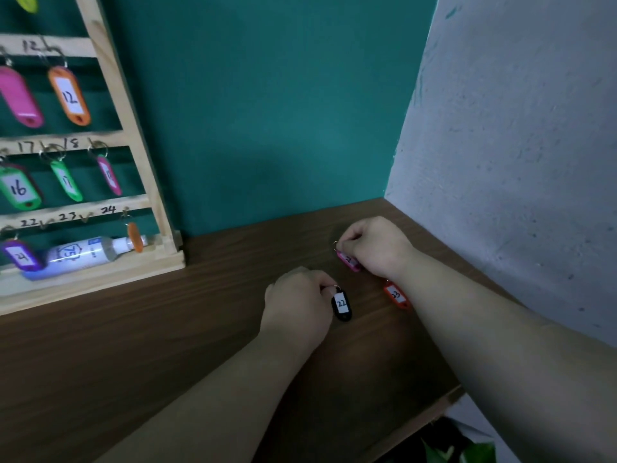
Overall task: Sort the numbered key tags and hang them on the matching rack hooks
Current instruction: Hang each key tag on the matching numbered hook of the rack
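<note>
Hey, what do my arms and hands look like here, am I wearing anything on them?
Both arms are bare as far as the view shows: no sleeve covers the left forearm or the right forearm. The left hand and right hand wear no gloves, and no watch or bracelet shows at either wrist. The fingers are mostly hidden, so rings cannot be ruled out.

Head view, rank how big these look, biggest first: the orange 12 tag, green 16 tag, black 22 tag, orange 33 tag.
1. orange 12 tag
2. green 16 tag, at the frame edge
3. black 22 tag and orange 33 tag: these look alike, and the 33 is partly hidden, so I won't rank them.
</note>
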